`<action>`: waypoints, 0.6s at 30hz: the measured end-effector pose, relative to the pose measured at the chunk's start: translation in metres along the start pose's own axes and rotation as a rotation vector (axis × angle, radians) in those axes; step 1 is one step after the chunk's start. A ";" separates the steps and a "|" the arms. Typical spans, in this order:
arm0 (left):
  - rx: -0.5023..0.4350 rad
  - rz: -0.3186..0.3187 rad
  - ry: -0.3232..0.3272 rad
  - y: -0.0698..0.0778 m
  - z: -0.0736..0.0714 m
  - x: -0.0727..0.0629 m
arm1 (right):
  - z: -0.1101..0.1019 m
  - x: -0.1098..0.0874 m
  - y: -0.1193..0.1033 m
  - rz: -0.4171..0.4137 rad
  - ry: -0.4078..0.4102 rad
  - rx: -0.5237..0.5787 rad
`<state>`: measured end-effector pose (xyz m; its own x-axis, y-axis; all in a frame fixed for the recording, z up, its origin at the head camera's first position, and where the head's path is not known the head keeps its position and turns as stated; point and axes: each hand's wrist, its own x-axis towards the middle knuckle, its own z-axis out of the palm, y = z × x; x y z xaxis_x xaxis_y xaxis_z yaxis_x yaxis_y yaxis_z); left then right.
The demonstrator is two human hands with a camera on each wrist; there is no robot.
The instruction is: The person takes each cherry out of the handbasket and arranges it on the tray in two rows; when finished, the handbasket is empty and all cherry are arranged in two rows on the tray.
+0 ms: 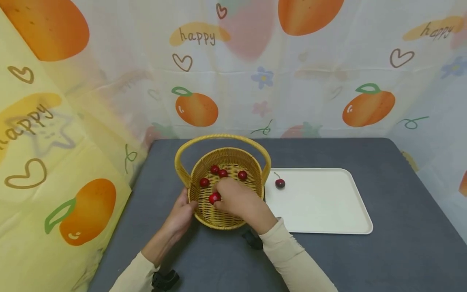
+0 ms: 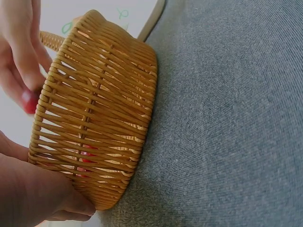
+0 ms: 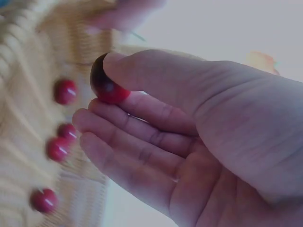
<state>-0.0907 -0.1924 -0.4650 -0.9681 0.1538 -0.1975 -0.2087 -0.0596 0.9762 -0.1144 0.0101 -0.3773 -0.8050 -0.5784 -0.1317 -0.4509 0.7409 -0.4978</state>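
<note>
One cherry [image 1: 214, 198] in R hand [image 1: 239, 199], over bskt [image 1: 223, 222].

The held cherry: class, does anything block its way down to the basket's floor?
Nothing visible does. The right hand pinches the cherry over the open basket; the other cherries inside lie farther back.

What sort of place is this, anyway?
Probably a makeshift indoor tabletop set, perhaps for staged demonstrations: fruit-printed sheets hang behind and beside a grey table, which bears a wicker basket and white tray.
</note>
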 end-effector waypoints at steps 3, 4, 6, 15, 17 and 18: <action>-0.008 0.003 -0.006 0.001 0.000 0.000 | -0.019 -0.020 0.001 -0.022 0.070 0.015; -0.013 0.000 -0.001 0.001 0.000 0.000 | -0.024 -0.027 0.002 -0.032 0.097 0.016; -0.019 -0.008 0.005 0.001 0.000 0.000 | -0.035 -0.043 0.002 -0.041 0.141 0.017; -0.005 -0.032 0.008 0.000 0.004 0.002 | -0.084 -0.121 0.017 -0.007 0.353 0.043; 0.005 -0.036 0.006 0.000 0.004 0.002 | -0.093 -0.133 0.026 0.014 0.401 0.060; 0.009 -0.037 0.005 0.000 0.004 0.002 | -0.096 -0.138 0.032 0.026 0.422 0.070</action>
<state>-0.0915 -0.1879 -0.4651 -0.9605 0.1510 -0.2338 -0.2430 -0.0455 0.9690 -0.0547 0.1464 -0.2923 -0.9094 -0.3589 0.2102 -0.4131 0.7198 -0.5579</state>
